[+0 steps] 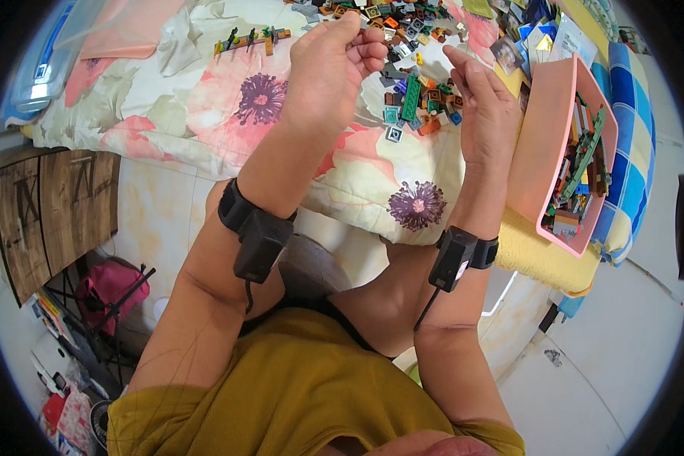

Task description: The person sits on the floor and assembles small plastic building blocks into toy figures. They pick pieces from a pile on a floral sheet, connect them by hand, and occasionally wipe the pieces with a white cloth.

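Observation:
My left hand (330,68) is raised over the flowered cloth, beside the loose toy bricks. Its fingers are curled in toward the palm; whatever they may hold is hidden. To the right of the pile hovers my right hand (485,102), its fingers stretched out and nothing seen in it. Between the hands lie small building bricks (437,102) in many colours, with a long green brick piece (411,97) among them. A narrow built row of bricks (254,42), brown with dark green upright parts, stands left of my left hand.
A pink bin (536,144) holding more bricks stands at the right, against a blue checked cushion (629,152). Printed cards (543,42) lie at the far right. A clear plastic box (45,64) sits at the far left, above a wooden cabinet (57,213).

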The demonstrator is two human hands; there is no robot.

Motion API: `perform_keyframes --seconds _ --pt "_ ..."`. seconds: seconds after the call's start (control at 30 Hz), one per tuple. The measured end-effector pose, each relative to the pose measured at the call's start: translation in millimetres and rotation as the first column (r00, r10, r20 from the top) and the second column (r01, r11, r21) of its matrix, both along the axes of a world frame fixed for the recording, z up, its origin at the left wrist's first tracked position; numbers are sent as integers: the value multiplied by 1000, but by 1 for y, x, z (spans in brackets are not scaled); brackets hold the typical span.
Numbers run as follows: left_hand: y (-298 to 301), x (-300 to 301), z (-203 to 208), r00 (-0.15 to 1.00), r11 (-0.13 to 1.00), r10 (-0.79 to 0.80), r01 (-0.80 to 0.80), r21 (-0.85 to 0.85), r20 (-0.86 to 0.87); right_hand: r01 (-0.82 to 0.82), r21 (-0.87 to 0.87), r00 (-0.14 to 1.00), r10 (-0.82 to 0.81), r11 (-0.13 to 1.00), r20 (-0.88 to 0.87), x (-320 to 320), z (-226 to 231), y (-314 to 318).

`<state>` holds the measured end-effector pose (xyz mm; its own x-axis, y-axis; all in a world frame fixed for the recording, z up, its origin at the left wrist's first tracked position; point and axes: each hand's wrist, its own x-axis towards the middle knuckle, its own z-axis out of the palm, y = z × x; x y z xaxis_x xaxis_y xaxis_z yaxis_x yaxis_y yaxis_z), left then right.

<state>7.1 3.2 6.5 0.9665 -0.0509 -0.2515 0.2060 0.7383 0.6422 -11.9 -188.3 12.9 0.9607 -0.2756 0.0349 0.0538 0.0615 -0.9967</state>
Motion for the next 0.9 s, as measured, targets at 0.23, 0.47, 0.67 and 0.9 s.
perform_keyframes --seconds 0.23,0.47,0.67,0.9 --pt "6 9 -12 999 1000 -25 24 16 47 -139 -612 973 -8 779 -232 -15 3 19" --pt "-8 -4 1 998 995 -50 47 89 37 -191 -799 973 3 569 -231 -27 0 27" --pt "-13 -9 10 986 986 -166 165 24 33 -95 -170 965 49 981 -259 -24 14 15" --pt "-19 -12 8 962 968 -232 243 -59 145 -129 175 980 153 976 -128 -25 19 16"
